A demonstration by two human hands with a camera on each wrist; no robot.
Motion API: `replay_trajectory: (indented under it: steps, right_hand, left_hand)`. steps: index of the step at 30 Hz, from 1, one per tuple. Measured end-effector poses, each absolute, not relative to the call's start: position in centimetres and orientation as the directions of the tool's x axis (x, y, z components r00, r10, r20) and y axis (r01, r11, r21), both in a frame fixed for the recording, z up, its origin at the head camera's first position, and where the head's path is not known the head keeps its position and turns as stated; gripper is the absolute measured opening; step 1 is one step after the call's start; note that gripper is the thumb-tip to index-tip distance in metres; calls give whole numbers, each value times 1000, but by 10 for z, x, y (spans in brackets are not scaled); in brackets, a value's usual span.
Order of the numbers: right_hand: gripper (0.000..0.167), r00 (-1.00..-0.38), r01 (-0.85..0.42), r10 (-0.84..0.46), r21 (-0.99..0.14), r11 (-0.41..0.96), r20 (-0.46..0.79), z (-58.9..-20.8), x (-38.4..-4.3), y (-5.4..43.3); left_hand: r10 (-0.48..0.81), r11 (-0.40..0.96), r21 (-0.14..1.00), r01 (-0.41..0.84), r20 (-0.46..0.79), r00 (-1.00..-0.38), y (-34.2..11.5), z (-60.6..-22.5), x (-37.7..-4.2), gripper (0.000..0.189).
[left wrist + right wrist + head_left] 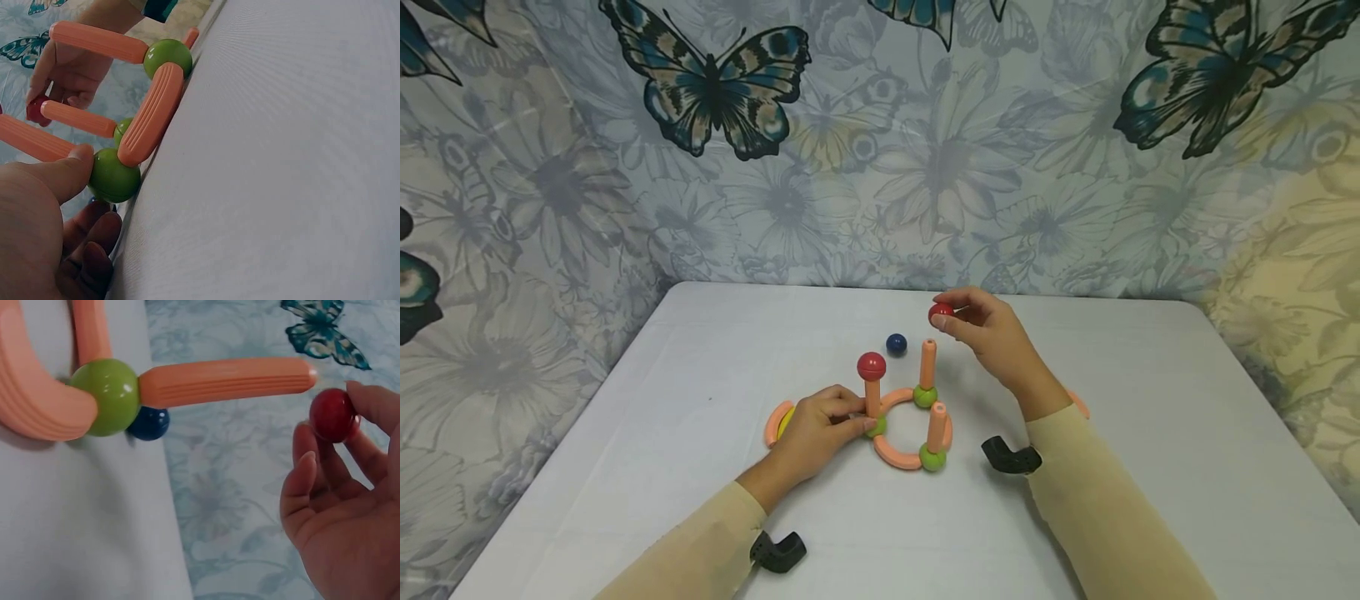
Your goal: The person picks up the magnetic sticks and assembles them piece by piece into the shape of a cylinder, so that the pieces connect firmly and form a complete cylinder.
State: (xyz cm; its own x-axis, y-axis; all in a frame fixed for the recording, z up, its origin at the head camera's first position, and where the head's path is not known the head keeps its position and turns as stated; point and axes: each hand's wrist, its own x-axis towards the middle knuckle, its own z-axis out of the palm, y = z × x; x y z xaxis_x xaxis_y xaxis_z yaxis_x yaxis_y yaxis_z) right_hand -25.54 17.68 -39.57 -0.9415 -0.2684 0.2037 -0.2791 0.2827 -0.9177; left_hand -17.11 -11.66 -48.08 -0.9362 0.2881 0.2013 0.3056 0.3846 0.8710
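My right hand (992, 333) pinches a red ball (334, 415) between thumb and fingers. In the right wrist view the ball is close to the tip of an upright peach stick (231, 381), which rises from a green ball (106, 397). My left hand (820, 429) grips the left green ball (114, 175) of the ring, thumb at the base of its stick. That stick carries another red ball (872, 367). Curved peach pieces (898, 454) join the green balls into a ring on the table. At the front right, a third stick (937, 425) has a bare top.
A blue ball (897, 344) lies behind the ring on the white table (700, 350). Left of my left hand are a curved peach piece (773, 423) and a yellow piece (786, 421), partly hidden. Another peach piece (1080, 404) shows behind my right forearm. Butterfly-patterned cloth (887, 208) hangs behind.
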Motion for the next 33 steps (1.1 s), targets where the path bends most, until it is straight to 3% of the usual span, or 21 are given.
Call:
replay_trajectory:
  steps: [7, 33]
  right_hand:
    - [33, -910, -290, -373, -922, 255, 183, -389, -251, 175]
    - [27, -876, -293, -448, -935, 201, 179, -389, -250, 179]
  left_hand:
    - [290, 380, 869, 317, 214, -933, -116, -481, -171, 15]
    - [303, 410, 839, 357, 243, -921, -117, -482, -171, 21]
